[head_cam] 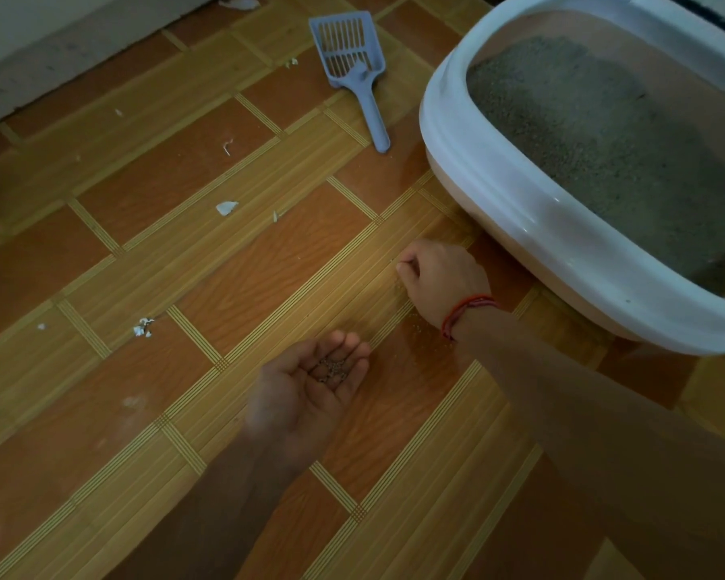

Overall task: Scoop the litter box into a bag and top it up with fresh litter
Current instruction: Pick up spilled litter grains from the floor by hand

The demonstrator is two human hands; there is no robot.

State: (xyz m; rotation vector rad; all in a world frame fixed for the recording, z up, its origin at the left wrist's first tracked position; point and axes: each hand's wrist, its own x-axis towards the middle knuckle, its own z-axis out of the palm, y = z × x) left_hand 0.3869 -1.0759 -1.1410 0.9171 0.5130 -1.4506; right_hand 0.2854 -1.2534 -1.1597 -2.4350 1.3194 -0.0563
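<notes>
Left hand (pixel 306 391) lies cupped, carrying litter grains (pixel 331 368); right hand (pixel 440 278) curled, contents unclear.

1. A single head-worn view is looking forward and steeply down onto the floor (pixel 268 265), from above the person's own arms.
2. The forearms are entering from the bottom and lower-right edges. The left hand (pixel 306 387) and right hand (pixel 442 274) are sitting near mid-frame.
3. The lens is working close: single litter granules (pixel 331 367) in the left palm are showing.
4. The far edge is reaching the wall base (pixel 59 56) top left and the scoop (pixel 348 56) top centre.
5. The right edge is cutting off the litter box (pixel 499 182).
6. Floor stripes are running diagonally across the frame.
</notes>
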